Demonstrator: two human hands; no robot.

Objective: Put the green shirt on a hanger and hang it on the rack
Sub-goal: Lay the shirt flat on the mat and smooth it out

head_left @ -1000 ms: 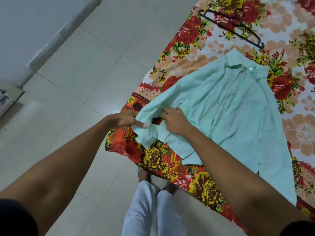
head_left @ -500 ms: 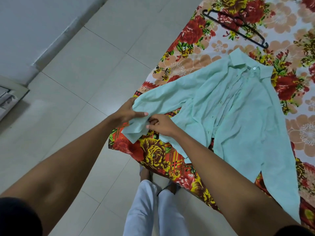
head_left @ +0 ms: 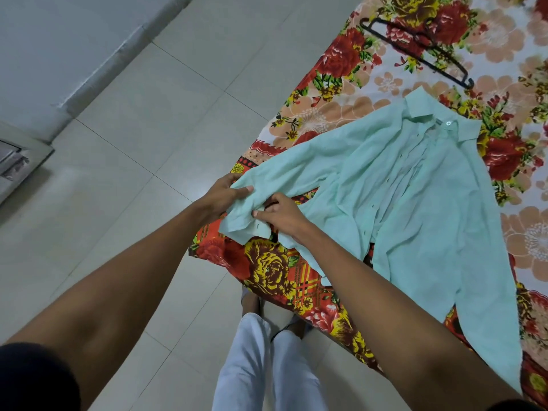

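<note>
The pale green shirt [head_left: 421,209] lies spread on a flowered bedsheet [head_left: 326,114], collar pointing away from me and front placket open. Its left sleeve stretches toward the bed's edge. My left hand [head_left: 224,194] grips the cuff end of that sleeve from the left. My right hand [head_left: 281,215] pinches the same cuff from the right, fingers bent over the cloth. A black hanger [head_left: 415,51] rests flat on the sheet beyond the collar, apart from the shirt. No rack is in view.
The bed's edge runs diagonally, with tiled floor [head_left: 133,143] to its left. My legs in white trousers [head_left: 261,366] stand against the bed. A wall base [head_left: 118,51] and a framed object [head_left: 17,164] sit at the far left.
The sleeve has been drawn out leftward and straightened from a bunched fold. Both hands shifted slightly left and came together on the cuff.
</note>
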